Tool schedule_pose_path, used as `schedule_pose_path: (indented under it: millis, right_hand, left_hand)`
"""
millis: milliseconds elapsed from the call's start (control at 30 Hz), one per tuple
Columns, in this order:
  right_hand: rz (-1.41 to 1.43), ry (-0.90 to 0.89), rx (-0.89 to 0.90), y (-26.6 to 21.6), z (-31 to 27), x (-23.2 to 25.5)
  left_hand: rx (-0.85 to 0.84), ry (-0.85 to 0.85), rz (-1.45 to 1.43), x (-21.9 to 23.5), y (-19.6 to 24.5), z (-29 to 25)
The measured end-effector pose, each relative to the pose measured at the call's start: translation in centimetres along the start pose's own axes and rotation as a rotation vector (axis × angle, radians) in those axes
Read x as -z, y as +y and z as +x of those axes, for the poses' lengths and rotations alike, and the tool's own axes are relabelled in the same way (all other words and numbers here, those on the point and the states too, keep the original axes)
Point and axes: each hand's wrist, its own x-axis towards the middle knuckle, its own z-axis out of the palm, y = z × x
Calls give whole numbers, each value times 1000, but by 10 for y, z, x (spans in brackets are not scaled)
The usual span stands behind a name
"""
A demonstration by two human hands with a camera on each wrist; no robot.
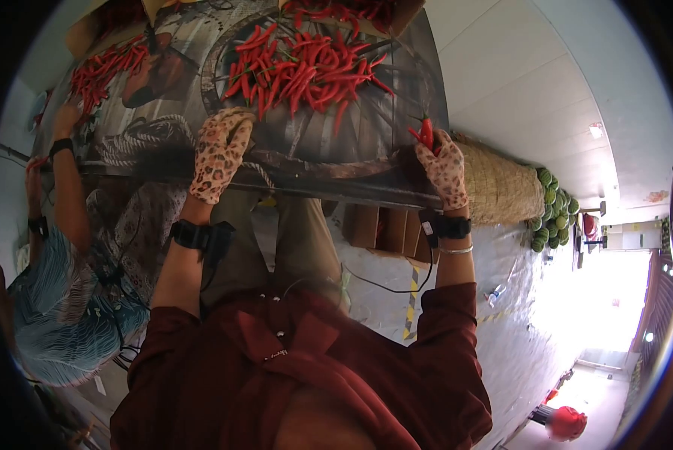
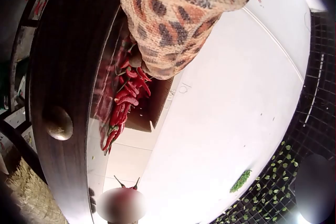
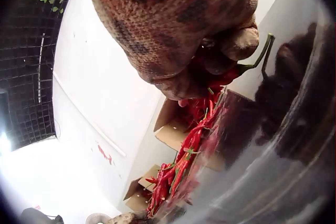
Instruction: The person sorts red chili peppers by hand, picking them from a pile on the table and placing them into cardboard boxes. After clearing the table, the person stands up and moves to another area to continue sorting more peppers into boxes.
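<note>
Near the table's right front edge, my right hand (image 1: pixel 445 169), in a leopard-print glove, grips a small bunch of red chili peppers (image 1: pixel 425 133). In the right wrist view, a green stem (image 3: pixel 261 56) sticks out past the gloved fingertips. My left hand (image 1: pixel 222 150), in a matching glove, rests at the front of the table with its fingers loosely bent and no pepper showing in it. Its fingers are mostly hidden in the left wrist view. A wide pile of red chili peppers (image 1: pixel 306 71) lies just beyond both hands.
Cardboard boxes with peppers, one box (image 1: pixel 408 15) at the back right, stand on the patterned table (image 1: pixel 355 139). Another person (image 1: pixel 70 292) works at a smaller chili pile (image 1: pixel 100 75) on the left. Below the table are cartons (image 1: pixel 387 231); watermelons (image 1: pixel 552 210) lie right.
</note>
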Motion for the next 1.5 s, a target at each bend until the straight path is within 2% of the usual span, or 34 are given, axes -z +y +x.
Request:
schedule_pose_path:
  millis: [67, 133, 200, 267, 300, 400, 433, 467, 533, 600, 633, 700, 800, 867, 900, 933, 1000, 1033, 1067, 1133, 1167, 1200, 1267, 1300, 1333, 1367, 1400, 1467, 1500]
  right_hand:
    - [1, 25, -6, -4, -11, 5]
    - [2, 50, -23, -11, -26, 13]
    - [156, 53, -197, -16, -45, 22]
    - [154, 97, -259, -9, -65, 24]
    - [183, 131, -287, -12, -76, 30]
    - [230, 183, -366, 2, -113, 40]
    - [190, 212, -370, 7, -126, 44]
    - [151, 240, -370, 12, -138, 46]
    - [185, 273, -450, 21, -162, 47]
    - [350, 323, -516, 26, -180, 46]
    - [303, 304, -588, 41, -191, 40]
    - [285, 307, -588, 61, -206, 24]
    - [219, 299, -615, 97, -219, -6]
    - [42, 145, -690, 116, -219, -21]
    - [93, 63, -752, 127, -218, -28]
    - [98, 65, -751, 154, -224, -46]
    - [71, -21, -631, 213, -238, -81]
    - [-128, -104, -681, 207, -235, -80]
    - [-181, -139, -681, 206, -232, -81]
    - [-179, -107, -605, 211, -231, -84]
    - [-123, -95, -596, 204, -225, -81]
    - [-68, -89, -589, 195, -221, -77]
    - [-34, 19, -531, 195, -218, -76]
    - [55, 39, -594, 187, -212, -70]
    - [143, 59, -661, 173, -204, -58]
    - [189, 133, -653, 158, -196, -48]
    - [186, 130, -636, 132, -183, -32]
    - [221, 228, -733, 87, -164, -5]
    - [81, 318, -518, 88, -159, -4]
  left_hand:
    - [-109, 65, 29, 10, 4, 7]
    - [-133, 86, 46, 8, 2, 4]
    - [-168, 95, 54, 4, -3, 1]
    - [-104, 70, -22, -2, -6, -2]
    - [-93, 83, -47, 10, 4, 6]
    - [-173, 74, 74, 7, -2, 4]
    - [-71, 22, -123, -3, -10, 1]
    - [-85, 10, -130, -8, -16, -3]
    - [-120, 8, 25, -5, -18, -3]
    - [-135, 34, 17, -17, -28, -7]
    - [-148, 30, -2, -12, -26, -5]
    - [-177, 71, -13, 7, -6, 7]
    - [-171, 73, -21, 6, -7, 8]
    - [-134, 72, -49, 8, -1, 8]
    - [-97, 58, -59, 9, 0, 8]
    - [-60, 45, -68, 9, 1, 9]
    - [-60, 21, -76, 13, 3, 10]
    - [-53, 2, -86, 15, 4, 11]
    - [-40, 20, -74, 17, 7, 12]
    - [43, 10, -198, 20, 15, 13]
    - [-23, 32, -174, 22, 16, 14]
    - [-138, 53, 25, 22, 13, 11]
    - [35, 38, -224, 21, 15, 11]
    - [6, 53, -144, 14, 7, 5]
    - [-26, 63, -68, 5, 0, -1]
    - [-19, 43, -71, 0, -4, -4]
    - [-8, 55, -68, 1, -5, -5]
    - [-54, 24, 2, 3, -2, -4]
    - [-22, 16, -97, 5, -1, -2]
